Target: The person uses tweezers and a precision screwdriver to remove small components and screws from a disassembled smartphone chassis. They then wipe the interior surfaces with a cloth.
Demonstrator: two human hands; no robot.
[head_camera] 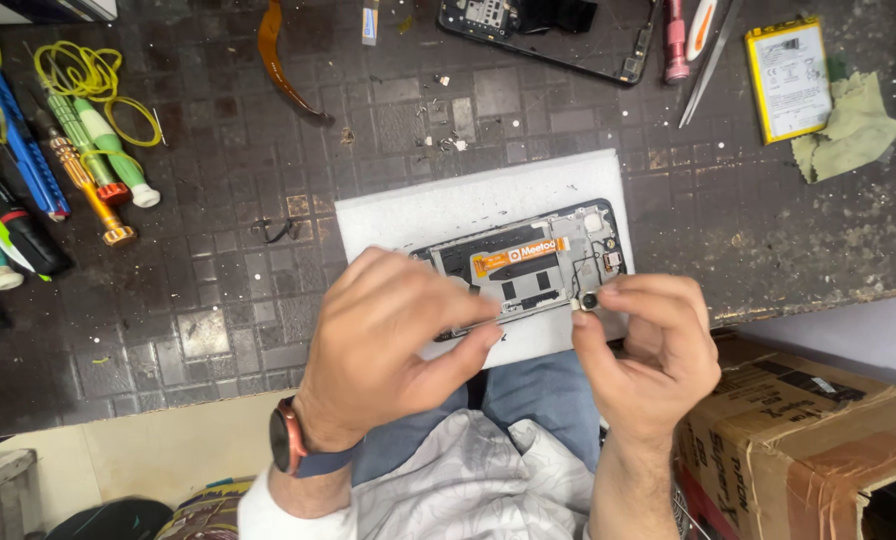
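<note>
Hands (508,340) around opened phone (533,270)

Single view only, from a camera worn on the head, above the seated body. Looks steeply down, nearly straight onto the dark, scuffed, square-patterned work mat (218,300) covering the bench, with the far side of the bench toward the top edge. Sits close: left hand (388,335) and right hand (648,350) fill the lower middle, above a lap in blue trousers. Catches a brown cardboard box (808,430) at lower right, beside the bench edge. No second view, so nothing shared.
</note>
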